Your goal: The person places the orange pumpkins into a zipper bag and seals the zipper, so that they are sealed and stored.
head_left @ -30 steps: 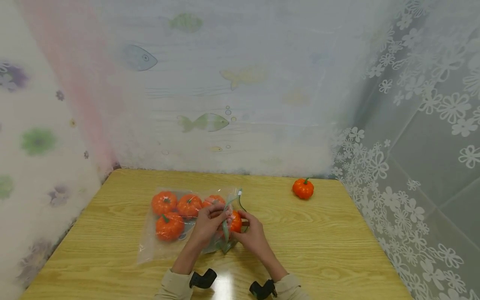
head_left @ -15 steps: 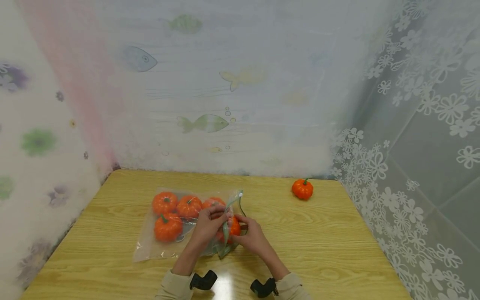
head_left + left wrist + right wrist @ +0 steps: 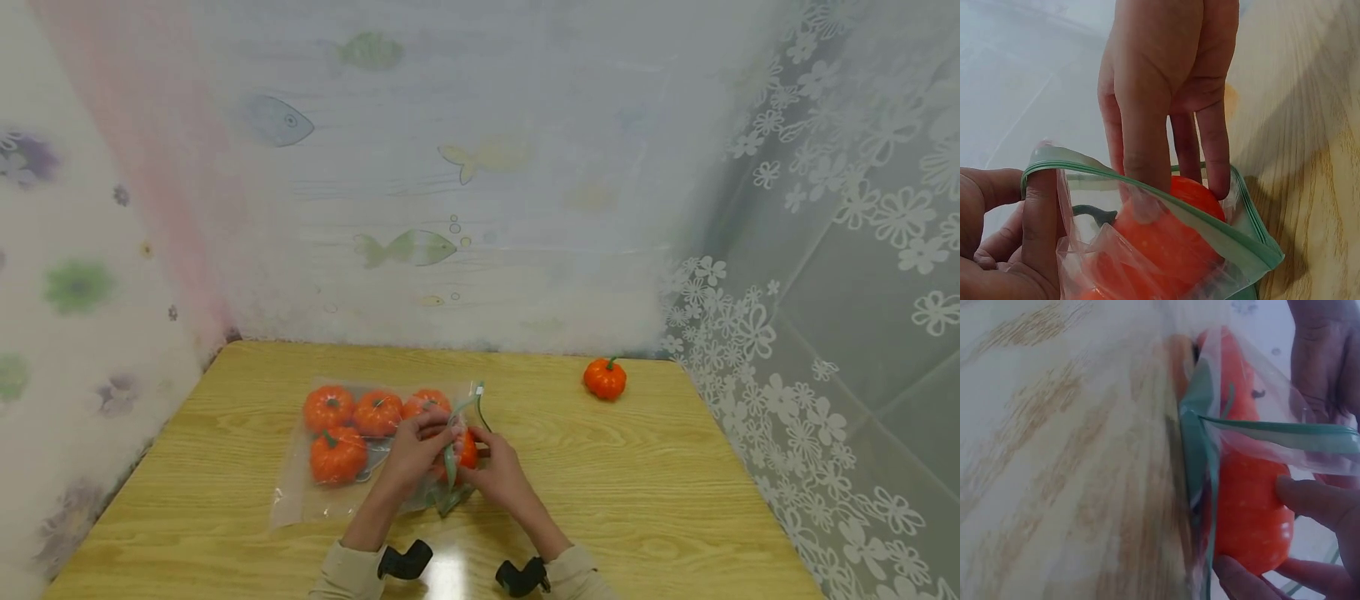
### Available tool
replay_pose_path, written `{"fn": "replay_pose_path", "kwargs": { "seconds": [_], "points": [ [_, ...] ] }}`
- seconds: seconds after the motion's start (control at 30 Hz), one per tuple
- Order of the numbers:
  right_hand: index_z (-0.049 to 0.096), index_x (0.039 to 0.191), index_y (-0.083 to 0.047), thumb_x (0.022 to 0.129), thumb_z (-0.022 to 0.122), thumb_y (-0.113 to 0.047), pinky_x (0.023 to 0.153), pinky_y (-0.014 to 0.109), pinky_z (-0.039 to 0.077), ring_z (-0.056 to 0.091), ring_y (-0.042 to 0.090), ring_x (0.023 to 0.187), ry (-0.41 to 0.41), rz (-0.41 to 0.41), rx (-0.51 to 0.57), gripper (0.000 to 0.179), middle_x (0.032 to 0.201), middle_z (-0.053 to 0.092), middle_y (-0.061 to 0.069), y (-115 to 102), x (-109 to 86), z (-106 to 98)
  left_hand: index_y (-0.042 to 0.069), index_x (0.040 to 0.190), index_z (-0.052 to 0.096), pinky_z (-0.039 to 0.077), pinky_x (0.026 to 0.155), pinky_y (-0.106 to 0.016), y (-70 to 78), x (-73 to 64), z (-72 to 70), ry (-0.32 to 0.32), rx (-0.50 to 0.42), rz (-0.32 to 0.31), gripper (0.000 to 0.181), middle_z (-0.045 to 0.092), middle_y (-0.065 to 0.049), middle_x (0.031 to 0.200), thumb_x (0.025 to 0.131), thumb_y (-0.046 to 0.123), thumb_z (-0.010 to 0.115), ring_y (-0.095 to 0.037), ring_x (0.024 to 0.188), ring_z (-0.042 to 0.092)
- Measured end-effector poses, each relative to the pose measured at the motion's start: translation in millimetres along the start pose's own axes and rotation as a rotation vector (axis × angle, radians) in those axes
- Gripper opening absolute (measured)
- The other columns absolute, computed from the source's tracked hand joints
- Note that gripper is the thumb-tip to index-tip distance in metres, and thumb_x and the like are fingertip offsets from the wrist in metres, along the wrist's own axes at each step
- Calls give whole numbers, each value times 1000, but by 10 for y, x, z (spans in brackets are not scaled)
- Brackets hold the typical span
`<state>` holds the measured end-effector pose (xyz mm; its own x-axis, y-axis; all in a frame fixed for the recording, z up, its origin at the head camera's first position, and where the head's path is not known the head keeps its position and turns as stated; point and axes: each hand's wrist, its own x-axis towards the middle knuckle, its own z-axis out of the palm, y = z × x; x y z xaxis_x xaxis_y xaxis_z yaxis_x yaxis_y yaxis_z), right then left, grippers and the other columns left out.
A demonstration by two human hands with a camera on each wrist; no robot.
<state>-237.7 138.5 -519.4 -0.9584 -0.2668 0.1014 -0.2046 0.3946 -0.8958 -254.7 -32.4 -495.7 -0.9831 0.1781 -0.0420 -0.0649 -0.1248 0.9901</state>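
Note:
A clear zip bag (image 3: 288, 500) with a green-edged mouth lies on the table, its mouth facing right. Several small orange pumpkins (image 3: 338, 456) show through its plastic. My left hand (image 3: 411, 450) grips the edge of the mouth, fingers hooked under the green strip in the left wrist view. At that mouth, my right hand (image 3: 501, 473) holds another orange pumpkin (image 3: 1250, 512) between thumb and fingers. This pumpkin is partly inside the bag, its dark green stem (image 3: 1094, 214) pointing towards my left hand. The bag's plastic and my fingers cover part of it.
One more orange pumpkin (image 3: 604, 379) sits apart near the table's back right corner. The wooden table (image 3: 645, 500) meets a fish-patterned curtain (image 3: 555, 292) at the back. A flower-patterned curtain (image 3: 757, 392) hangs on the right.
The pumpkin in my right hand has shifted slightly left, deeper into the bag's mouth, and the right hand with it. My left hand keeps its hold on the bag.

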Motion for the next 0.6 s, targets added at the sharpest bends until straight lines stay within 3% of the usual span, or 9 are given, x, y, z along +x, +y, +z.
{"fn": "replay_pose_path", "kwargs": {
  "seconds": [0.23, 0.6],
  "points": [
    [44, 150, 6, 96, 68, -7, 88, 45, 60, 60, 47, 119, -94, -6, 60, 60, 140, 53, 28, -5, -30, -81, -10, 122, 62, 62, 66, -29, 3, 7, -10, 13, -16, -11, 28, 73, -15, 98, 98, 4, 67, -15, 74, 74],
    [51, 146, 3, 96, 70, -8, 87, 45, 60, 62, 46, 115, -89, -22, 28, 55, 136, 57, 26, 14, -14, -50, -8, 121, 64, 62, 69, -28, 25, 23, -28, 18, 2, -27, 26, 73, -14, 98, 98, 4, 67, -16, 77, 73]
  ]
}}
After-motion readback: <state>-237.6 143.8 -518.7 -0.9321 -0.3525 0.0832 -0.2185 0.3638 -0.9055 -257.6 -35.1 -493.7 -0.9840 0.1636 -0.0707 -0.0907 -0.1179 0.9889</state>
